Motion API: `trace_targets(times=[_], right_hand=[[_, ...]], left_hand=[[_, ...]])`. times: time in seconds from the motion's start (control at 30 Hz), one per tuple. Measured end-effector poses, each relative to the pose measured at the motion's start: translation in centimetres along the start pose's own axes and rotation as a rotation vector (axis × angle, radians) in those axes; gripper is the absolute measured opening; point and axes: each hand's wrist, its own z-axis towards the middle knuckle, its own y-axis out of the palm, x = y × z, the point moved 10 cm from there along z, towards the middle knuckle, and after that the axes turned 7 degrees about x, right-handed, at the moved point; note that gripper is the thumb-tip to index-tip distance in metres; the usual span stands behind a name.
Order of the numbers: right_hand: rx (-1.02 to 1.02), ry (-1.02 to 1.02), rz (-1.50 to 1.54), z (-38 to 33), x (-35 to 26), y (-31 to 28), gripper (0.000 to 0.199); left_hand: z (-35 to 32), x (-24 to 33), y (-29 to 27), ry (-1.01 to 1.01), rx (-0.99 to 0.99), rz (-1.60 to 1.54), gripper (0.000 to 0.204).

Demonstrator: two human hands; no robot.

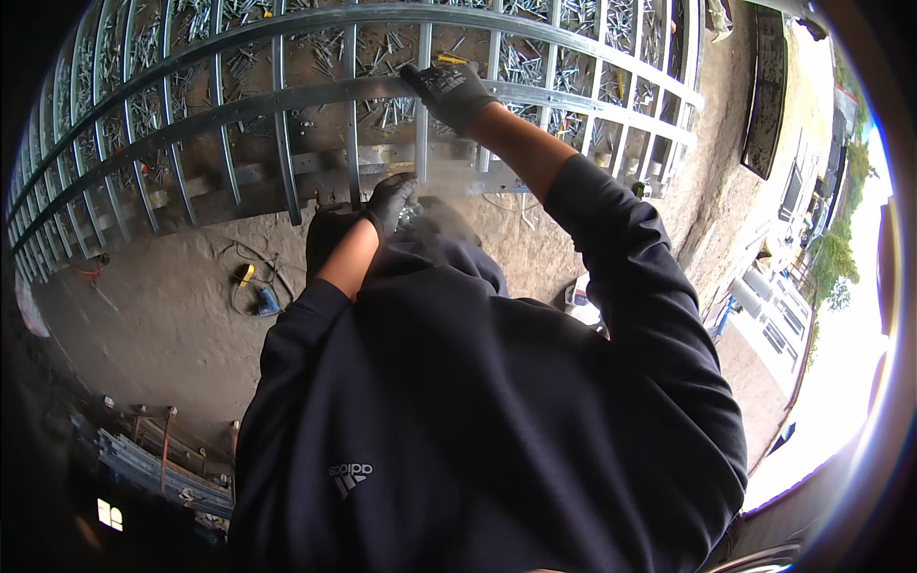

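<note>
My right hand (453, 95), in a dark grey glove, reaches forward over the lower flat rail (315, 94) of a galvanised metal frame. Its fingers are bent together at the rail beside an upright bar (423, 143), and whatever they pinch is hidden. Close to my body, my left hand (390, 202), also gloved, is closed with small shiny metal pieces (409, 212) showing at its edge; their exact kind is unclear. Beneath and behind the frame's bars lie heaps of loose bolts (387, 113) on a brown surface.
A yellow object (452, 59) lies among the bolts near my right hand. On the dusty ground at left are a blue and yellow power tool (263, 301) and its looped cable. Metal lengths (162, 468) are stacked at lower left. Buildings and trees stand at far right.
</note>
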Motion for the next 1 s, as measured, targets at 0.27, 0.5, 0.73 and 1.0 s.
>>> trace_targets(times=[0.27, 0.5, 0.73, 1.0], right_hand=[[-0.161, -0.003, -0.034, 0.1, 0.5, 2.0, 0.039], [-0.092, 0.100, -0.047, -0.1, 1.1, 2.2, 0.028], [0.120, 0.352, 0.326, -1.1, 2.6, -0.6, 0.045], [-0.039, 0.276, 1.034, -4.8, -10.1, 0.7, 0.035]], left_hand=[[2.3, -0.7, 0.8, 0.144, 0.182, 0.031, 0.010], [3.2, 0.1, 0.8, 0.219, 0.206, 0.094, 0.024], [-1.5, 2.9, -0.7, 0.290, 0.231, -0.037, 0.030], [-8.6, 10.4, -1.2, 0.215, 0.097, -0.128, 0.081]])
